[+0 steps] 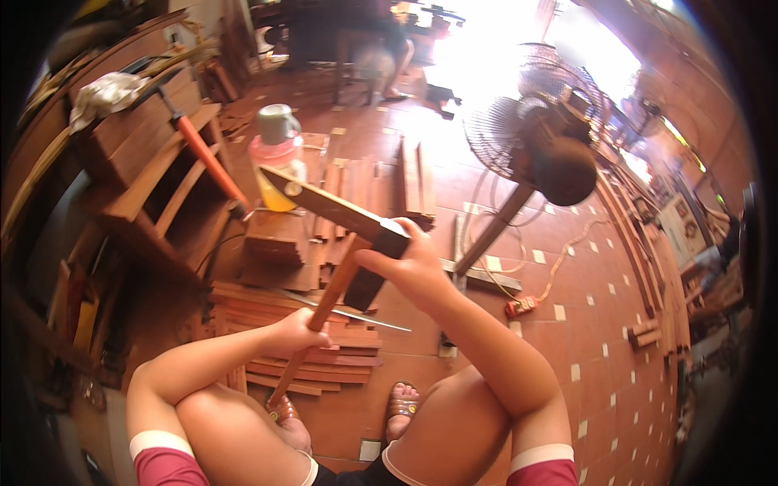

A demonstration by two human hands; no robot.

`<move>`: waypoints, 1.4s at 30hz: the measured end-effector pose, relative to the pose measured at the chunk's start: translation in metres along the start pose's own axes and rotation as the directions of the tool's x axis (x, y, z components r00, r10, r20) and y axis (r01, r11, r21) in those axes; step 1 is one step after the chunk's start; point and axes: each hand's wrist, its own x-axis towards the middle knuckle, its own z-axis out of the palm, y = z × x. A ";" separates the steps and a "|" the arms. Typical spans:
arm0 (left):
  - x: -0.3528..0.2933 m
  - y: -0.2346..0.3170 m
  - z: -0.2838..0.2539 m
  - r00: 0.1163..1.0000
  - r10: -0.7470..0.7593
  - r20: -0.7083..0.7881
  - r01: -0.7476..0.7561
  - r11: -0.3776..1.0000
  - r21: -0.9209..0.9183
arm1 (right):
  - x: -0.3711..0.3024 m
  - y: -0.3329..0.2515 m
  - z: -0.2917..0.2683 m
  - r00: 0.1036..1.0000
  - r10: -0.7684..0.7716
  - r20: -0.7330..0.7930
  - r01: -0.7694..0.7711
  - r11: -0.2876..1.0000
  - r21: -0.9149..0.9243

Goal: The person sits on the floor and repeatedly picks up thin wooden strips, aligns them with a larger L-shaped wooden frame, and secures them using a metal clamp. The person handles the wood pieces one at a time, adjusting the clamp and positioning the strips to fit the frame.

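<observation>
My left hand (296, 332) is closed around the lower middle of a long, narrow wooden strip (331, 293), which slants up away from me. In my right hand (415, 266) is an L-shaped try square (332, 209) with a brownish blade and a dark, thick stock. My fingers and thumb grip it at its corner. The strip's upper end meets the inside of that corner; whether they press together I cannot tell. Below the strip, its lower end comes down by my left sandal (284, 409).
Stacked wooden strips (304, 373) lie on the tiled floor ahead. A jug (277, 154) with yellow contents stands behind them, near a wooden cabinet piece (154, 182) carrying an orange-handled tool (209, 166). A pedestal fan (535, 138) and power strip (521, 306) are at right; another person's leg (401, 65) shows far off.
</observation>
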 end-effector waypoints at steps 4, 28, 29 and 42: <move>0.001 -0.003 0.003 0.999 -0.045 -0.002 0.045 0.997 -0.054 | -0.001 -0.001 -0.003 0.999 0.043 0.011 -0.042 0.999 -0.032; 0.002 -0.004 -0.001 0.998 -0.067 -0.018 0.065 0.995 -0.072 | -0.001 -0.006 -0.006 0.989 0.145 0.034 -0.147 0.987 0.063; 0.003 -0.003 -0.001 0.997 -0.070 -0.019 0.068 0.995 -0.067 | 0.000 -0.002 -0.007 0.991 0.132 0.035 -0.134 0.988 0.072; 0.000 0.000 -0.007 1.000 -0.029 0.006 0.029 0.999 0.035 | 0.009 0.011 -0.007 0.996 0.058 -0.070 -0.053 0.996 0.073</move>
